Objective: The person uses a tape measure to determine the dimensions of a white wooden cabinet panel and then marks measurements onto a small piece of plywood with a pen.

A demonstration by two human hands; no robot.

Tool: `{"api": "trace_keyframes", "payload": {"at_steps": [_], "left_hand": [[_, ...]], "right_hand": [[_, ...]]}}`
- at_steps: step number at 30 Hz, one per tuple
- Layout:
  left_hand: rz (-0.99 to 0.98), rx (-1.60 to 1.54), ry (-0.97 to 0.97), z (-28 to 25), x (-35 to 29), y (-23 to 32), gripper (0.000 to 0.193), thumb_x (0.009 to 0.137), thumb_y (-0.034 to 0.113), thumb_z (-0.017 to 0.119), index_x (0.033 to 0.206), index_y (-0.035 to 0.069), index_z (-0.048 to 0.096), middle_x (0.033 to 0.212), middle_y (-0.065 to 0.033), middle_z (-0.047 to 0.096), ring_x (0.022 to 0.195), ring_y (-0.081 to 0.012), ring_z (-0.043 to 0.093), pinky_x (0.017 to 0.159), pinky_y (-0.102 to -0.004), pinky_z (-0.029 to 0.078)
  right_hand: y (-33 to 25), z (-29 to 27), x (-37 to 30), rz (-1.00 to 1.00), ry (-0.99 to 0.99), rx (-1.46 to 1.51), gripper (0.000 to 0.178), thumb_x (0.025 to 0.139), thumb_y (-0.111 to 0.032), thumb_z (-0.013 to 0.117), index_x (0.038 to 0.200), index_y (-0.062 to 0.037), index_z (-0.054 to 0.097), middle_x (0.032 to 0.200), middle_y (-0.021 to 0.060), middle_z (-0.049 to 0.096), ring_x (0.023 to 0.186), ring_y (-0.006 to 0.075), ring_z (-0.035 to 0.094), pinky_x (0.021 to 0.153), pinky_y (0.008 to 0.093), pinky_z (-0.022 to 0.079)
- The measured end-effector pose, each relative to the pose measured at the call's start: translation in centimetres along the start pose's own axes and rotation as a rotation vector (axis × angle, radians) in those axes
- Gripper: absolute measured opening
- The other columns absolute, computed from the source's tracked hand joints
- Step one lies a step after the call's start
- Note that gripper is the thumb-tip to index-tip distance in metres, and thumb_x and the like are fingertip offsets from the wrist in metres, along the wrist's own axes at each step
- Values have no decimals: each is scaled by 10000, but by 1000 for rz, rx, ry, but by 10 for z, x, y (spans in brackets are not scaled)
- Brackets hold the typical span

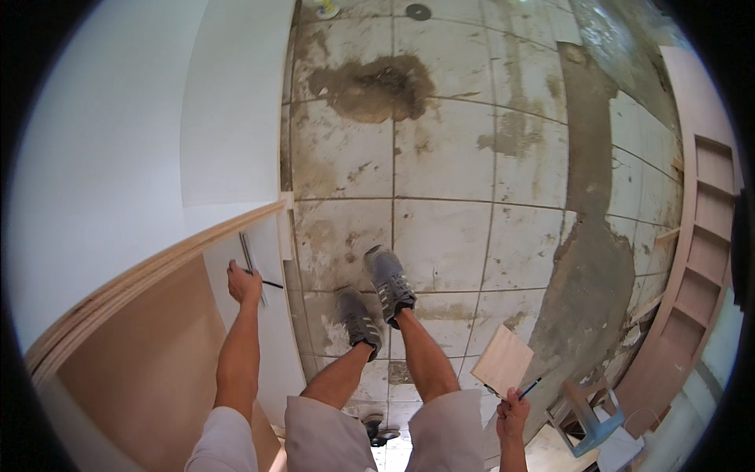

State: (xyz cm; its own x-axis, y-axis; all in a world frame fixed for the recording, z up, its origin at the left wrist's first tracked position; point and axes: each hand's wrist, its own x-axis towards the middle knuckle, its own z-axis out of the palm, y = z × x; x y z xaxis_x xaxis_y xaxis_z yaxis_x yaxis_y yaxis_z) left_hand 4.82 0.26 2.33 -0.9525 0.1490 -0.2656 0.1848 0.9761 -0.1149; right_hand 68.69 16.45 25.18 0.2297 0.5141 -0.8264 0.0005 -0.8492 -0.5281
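At the left, my left hand (244, 282) reaches into an open wooden cabinet with its fingers curled closed. It is against a thin metal strip (246, 250) that runs along the white inner panel (275, 338). A short dark rod (272, 284) sticks out to the right of the fingertips; what the fingers grip is not clear. Low on the right, my right hand (513, 413) is closed on a small square wooden board (503, 360), held by its lower corner. A dark blue pencil (531, 387) juts from the same hand.
A thick plywood edge (157, 267) borders the cabinet under a large white panel (102, 157). Stained floor tiles (444, 244) spread ahead, with a bare cement strip (590, 259). A wooden frame with compartments (692, 259) and a blue-grey stool (586, 421) stand at right.
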Motion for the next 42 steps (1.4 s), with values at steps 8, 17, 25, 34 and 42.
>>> {"api": "trace_keyframes", "payload": {"at_steps": [8,17,25,34,42], "left_hand": [[63,-141,-162,-68,-157,1,393,745,267,793,1053,72,647,978,-171,713,961,-407,682,868,-526,529],[425,-51,-920,-260,-249,200,421,800,503,815,893,99,736,841,-102,711,834,-283,680,799,-421,543],[698,-432,-674,-338,-235,323,464,819,450,777,951,5,771,876,-138,769,854,-286,736,809,-389,552],[675,-1236,-1212,-581,-402,498,436,968,339,721,1232,0,653,854,-79,729,675,-148,682,641,-287,544],[923,-1157,-1272,-605,-424,585,559,925,258,773,1384,-6,592,1087,-31,729,845,-81,643,782,-269,540]], "right_hand": [[-55,36,-84,118,18,232,169,949,-164,734,901,-137,574,671,-84,446,514,48,373,463,236,288],[-193,42,-148,-1,-501,480,271,929,-80,717,1112,-189,548,878,-42,542,635,44,483,502,198,368],[-342,-12,-111,-435,-563,42,153,975,-181,724,1050,-100,617,624,-74,479,466,70,415,404,242,311],[-557,-59,-119,-528,-765,126,327,908,-104,770,1183,-2,626,862,-12,666,625,18,458,538,197,321],[-633,-36,-50,-589,-810,92,455,869,-171,801,1240,-6,594,944,22,704,650,37,508,547,199,363]]}}
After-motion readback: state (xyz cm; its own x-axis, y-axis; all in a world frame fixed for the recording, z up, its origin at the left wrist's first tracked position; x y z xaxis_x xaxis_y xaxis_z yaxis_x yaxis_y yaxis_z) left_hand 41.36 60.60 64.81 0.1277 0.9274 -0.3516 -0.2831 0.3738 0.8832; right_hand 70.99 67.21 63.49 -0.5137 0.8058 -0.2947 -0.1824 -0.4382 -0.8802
